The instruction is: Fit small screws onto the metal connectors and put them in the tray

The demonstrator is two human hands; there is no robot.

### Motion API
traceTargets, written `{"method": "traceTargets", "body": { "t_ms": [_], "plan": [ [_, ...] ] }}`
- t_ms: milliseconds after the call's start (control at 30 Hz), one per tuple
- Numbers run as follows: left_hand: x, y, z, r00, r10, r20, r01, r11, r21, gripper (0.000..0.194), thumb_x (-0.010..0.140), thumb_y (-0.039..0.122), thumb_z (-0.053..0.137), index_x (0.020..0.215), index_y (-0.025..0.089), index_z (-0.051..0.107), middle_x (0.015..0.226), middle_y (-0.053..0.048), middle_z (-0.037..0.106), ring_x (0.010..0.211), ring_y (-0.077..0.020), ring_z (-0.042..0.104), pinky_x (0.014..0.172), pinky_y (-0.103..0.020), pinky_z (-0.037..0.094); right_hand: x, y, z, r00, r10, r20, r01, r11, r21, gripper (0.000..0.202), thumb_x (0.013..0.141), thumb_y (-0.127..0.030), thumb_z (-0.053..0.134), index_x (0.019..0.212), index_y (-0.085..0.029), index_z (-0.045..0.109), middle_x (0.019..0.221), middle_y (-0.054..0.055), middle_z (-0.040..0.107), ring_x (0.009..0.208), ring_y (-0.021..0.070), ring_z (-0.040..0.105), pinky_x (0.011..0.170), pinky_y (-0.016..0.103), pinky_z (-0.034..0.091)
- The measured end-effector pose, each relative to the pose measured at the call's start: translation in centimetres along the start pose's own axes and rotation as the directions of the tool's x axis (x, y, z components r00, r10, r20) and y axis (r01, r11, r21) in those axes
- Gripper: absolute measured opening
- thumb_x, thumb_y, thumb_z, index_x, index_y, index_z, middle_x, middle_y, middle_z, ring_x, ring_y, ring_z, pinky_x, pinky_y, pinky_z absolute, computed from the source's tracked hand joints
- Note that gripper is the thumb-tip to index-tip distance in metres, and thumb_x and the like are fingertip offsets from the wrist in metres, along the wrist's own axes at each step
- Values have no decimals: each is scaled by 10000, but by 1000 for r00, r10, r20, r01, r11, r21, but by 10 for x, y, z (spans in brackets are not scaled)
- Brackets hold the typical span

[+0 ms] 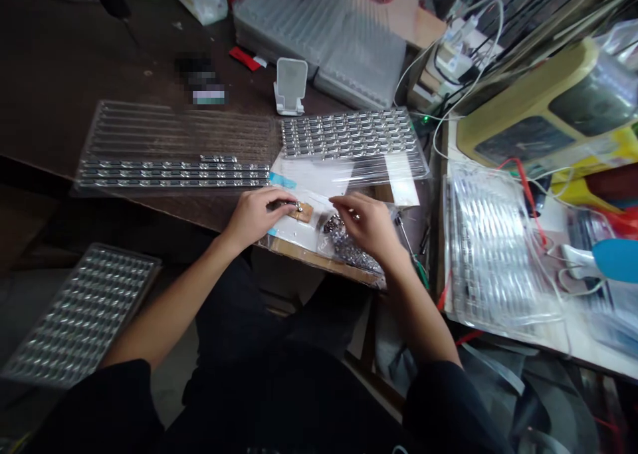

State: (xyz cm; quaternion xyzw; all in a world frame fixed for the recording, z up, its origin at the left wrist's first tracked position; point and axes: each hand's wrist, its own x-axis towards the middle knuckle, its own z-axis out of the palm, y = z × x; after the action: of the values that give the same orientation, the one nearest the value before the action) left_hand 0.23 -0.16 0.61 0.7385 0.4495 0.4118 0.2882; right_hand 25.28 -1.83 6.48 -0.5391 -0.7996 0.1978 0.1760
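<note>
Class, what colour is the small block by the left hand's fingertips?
Small block: orange-brown, best seen in the head view.

Small connector-like part [299, 207], one, dark body with bright silver end, lying roughly sideways between thumb and fingers of the left hand [256, 216], over a wooden block; finer detail too small to tell. Wooden block [308, 213], one, small, tan, flat on the white work surface near its front edge. Small metal pieces [351, 249], many, silver, loosely heaped on clear plastic, partly under the right hand [367, 225].

The left grip [260, 213] holds a small part [298, 207] at a brown block [306, 214].
</note>
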Motion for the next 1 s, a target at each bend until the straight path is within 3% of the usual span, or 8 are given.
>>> {"method": "traceTargets", "body": {
  "t_ms": [133, 267, 333, 533, 733, 833, 933, 1000],
  "plan": [
    [0, 0, 3, 998, -12, 57, 9, 999, 43, 128, 905, 325, 729, 951, 238, 810, 1006, -37, 803, 938, -218, 750, 900, -350, 601, -13, 11, -18, 965, 211, 155, -165, 949, -269, 277, 998, -265, 526, 1026, -216, 797, 957, 97, 784, 816, 229, 695, 704, 321, 436],
    [-1, 0, 3, 997, 4, 73, -9, 997, 75, 155, 920, 336, 708, 970, 234, 816, 1021, -41, 802, 949, -218, 748, 911, -353, 601, -18, 12, -14, 932, 326, 158, -242, 885, -397, 248, 969, -356, 606, 1087, -214, 773, 1019, 106, 780, 808, 246, 679, 629, 312, 360],
    [-2, 0, 3, 997, 18, 79, -25, 996, 84, 169, 928, 341, 701, 983, 231, 816, 1025, -45, 801, 949, -217, 746, 910, -351, 600, -18, 11, -11, 933, 316, 171, -234, 896, -378, 236, 944, -336, 648, 1115, -214, 755, 1068, 97, 776, 854, 252, 685, 625, 309, 350],
    [-2, 0, 5, 997, 37, 72, -45, 992, 114, 163, 925, 329, 696, 966, 228, 818, 998, -51, 800, 932, -228, 740, 900, -366, 596, -20, 17, -8, 944, 253, 213, -194, 945, -262, 202, 921, -119, 585, 964, -188, 769, 996, 93, 782, 878, 228, 692, 687, 303, 398],
    [-3, 0, 8, 995, 3, 102, -15, 992, 122, 135, 931, 285, 681, 966, 236, 801, 1021, -46, 795, 977, -235, 731, 943, -372, 572, -17, 17, -10, 988, 146, 41, -146, 989, -2, 191, 920, -157, 617, 958, -194, 801, 950, 65, 805, 860, 214, 724, 791, 309, 496],
    [-1, 3, 6, 1000, -26, -10, 27, 997, 75, 155, 953, 285, 650, 967, 219, 789, 1035, -49, 793, 991, -225, 732, 933, -347, 569, -4, 5, 2, 997, 80, 4, -80, 993, 91, 246, 919, -127, 579, 982, -199, 806, 994, 68, 810, 921, 220, 740, 845, 319, 520],
    [0, 4, 2, 984, -84, -160, 92, 995, 39, 168, 954, 303, 653, 990, 203, 783, 1029, -45, 796, 969, -212, 737, 899, -319, 571, 14, -9, 23, 1000, 3, -5, -2, 985, 174, 288, 932, -106, 537, 1014, -193, 800, 1027, 75, 805, 956, 214, 739, 876, 313, 524],
    [0, 3, 0, 974, -100, -203, 107, 994, 23, 158, 939, 310, 675, 987, 200, 779, 1010, -43, 797, 938, -206, 740, 880, -312, 571, 24, -15, 39, 999, -39, 2, 38, 978, 204, 291, 950, -112, 521, 1041, -190, 787, 1036, 82, 798, 963, 213, 731, 885, 312, 525]
  ]
}}
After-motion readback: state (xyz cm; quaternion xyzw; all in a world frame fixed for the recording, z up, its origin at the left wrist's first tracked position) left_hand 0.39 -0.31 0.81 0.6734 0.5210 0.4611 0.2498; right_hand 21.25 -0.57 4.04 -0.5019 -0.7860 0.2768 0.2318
